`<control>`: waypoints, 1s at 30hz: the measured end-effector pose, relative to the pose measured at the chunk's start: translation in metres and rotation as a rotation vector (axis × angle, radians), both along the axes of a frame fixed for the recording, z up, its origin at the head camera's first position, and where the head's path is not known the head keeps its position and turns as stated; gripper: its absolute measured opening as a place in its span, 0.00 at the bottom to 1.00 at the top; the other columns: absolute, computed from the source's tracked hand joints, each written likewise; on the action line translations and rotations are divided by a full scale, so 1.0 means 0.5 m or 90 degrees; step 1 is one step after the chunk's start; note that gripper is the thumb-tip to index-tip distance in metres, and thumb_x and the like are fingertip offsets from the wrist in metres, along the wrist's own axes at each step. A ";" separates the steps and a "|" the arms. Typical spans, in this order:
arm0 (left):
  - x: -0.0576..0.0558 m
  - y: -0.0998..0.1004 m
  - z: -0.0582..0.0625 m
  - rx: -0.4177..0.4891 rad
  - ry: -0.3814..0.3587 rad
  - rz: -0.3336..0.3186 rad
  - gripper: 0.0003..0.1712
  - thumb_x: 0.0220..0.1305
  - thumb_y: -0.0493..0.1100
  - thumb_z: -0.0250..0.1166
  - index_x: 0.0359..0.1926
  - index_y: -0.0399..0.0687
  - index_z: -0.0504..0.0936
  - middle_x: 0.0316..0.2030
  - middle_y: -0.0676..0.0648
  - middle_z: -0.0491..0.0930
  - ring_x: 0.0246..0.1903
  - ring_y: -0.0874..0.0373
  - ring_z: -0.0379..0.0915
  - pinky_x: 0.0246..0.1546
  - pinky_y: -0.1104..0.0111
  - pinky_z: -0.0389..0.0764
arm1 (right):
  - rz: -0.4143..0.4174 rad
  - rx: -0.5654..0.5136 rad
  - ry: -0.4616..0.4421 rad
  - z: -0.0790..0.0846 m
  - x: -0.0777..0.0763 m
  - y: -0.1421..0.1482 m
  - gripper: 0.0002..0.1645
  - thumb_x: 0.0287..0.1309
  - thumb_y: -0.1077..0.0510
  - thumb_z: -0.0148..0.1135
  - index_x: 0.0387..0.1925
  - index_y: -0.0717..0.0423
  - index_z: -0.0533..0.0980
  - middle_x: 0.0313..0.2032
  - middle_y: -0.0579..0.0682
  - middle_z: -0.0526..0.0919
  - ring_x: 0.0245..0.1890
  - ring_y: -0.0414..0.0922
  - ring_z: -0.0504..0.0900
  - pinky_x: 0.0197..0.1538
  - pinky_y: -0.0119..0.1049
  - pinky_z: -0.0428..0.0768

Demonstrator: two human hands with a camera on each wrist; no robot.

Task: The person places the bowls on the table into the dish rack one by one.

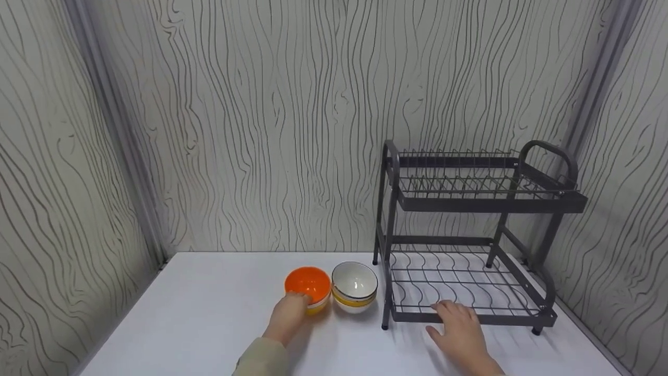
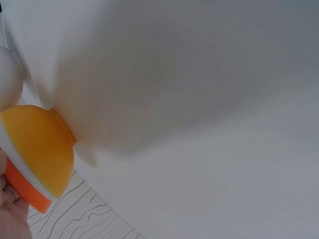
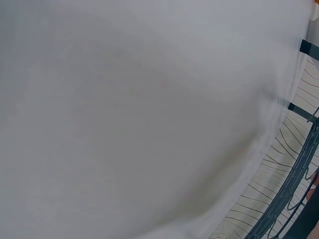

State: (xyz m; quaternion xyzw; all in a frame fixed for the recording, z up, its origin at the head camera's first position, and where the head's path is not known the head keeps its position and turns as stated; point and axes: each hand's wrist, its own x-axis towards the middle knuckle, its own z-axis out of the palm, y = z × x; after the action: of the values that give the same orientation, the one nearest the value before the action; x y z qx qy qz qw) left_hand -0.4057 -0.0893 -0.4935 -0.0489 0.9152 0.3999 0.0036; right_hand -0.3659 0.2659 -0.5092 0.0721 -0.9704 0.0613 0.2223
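An orange bowl (image 1: 309, 279) tops a small stack, with a white bowl and a yellow bowl (image 2: 42, 144) beneath it. My left hand (image 1: 288, 316) pinches the orange bowl's near-left rim. In the left wrist view, its fingers (image 2: 11, 204) are bent at the orange edge. Right beside stands a second stack, topped by a white bowl (image 1: 355, 279) with a dark rim. My right hand (image 1: 462, 334) is at the front bar of the dark dish rack (image 1: 501, 319), fingers loosely spread and holding nothing. Only bits of its fingers show at the right wrist view's edge.
The two-tier rack stands on the right of the white table (image 1: 209, 313), its upper tier (image 1: 485, 203) fitted with wire slots. Wood-grain panels (image 1: 282, 125) enclose the table at the back and both sides.
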 end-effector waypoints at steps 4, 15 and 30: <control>-0.003 -0.001 0.000 -0.003 0.003 0.001 0.14 0.63 0.44 0.53 0.42 0.38 0.77 0.42 0.45 0.79 0.48 0.47 0.73 0.56 0.49 0.72 | -0.008 -0.003 -0.008 0.001 -0.001 -0.002 0.28 0.42 0.45 0.68 0.47 0.51 0.76 0.47 0.51 0.78 0.51 0.54 0.74 0.58 0.59 0.66; -0.009 0.002 -0.003 0.122 -0.058 0.066 0.20 0.63 0.46 0.50 0.49 0.37 0.74 0.49 0.43 0.76 0.54 0.44 0.68 0.59 0.47 0.67 | -0.009 0.010 0.014 -0.004 0.000 -0.002 0.29 0.41 0.44 0.69 0.46 0.51 0.75 0.46 0.50 0.78 0.51 0.53 0.74 0.58 0.59 0.67; -0.013 0.004 -0.002 0.097 -0.011 0.024 0.19 0.67 0.47 0.47 0.45 0.38 0.75 0.45 0.45 0.78 0.51 0.48 0.71 0.59 0.47 0.69 | -0.006 0.003 0.021 -0.007 0.003 -0.003 0.28 0.41 0.45 0.68 0.46 0.51 0.76 0.45 0.49 0.78 0.50 0.52 0.74 0.58 0.56 0.67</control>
State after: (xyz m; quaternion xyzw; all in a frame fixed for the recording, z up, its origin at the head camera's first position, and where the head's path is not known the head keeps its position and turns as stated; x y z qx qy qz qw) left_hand -0.4120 -0.0874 -0.4943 -0.0691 0.8809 0.4682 0.0073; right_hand -0.3643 0.2647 -0.5128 0.0689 -0.9671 0.0568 0.2382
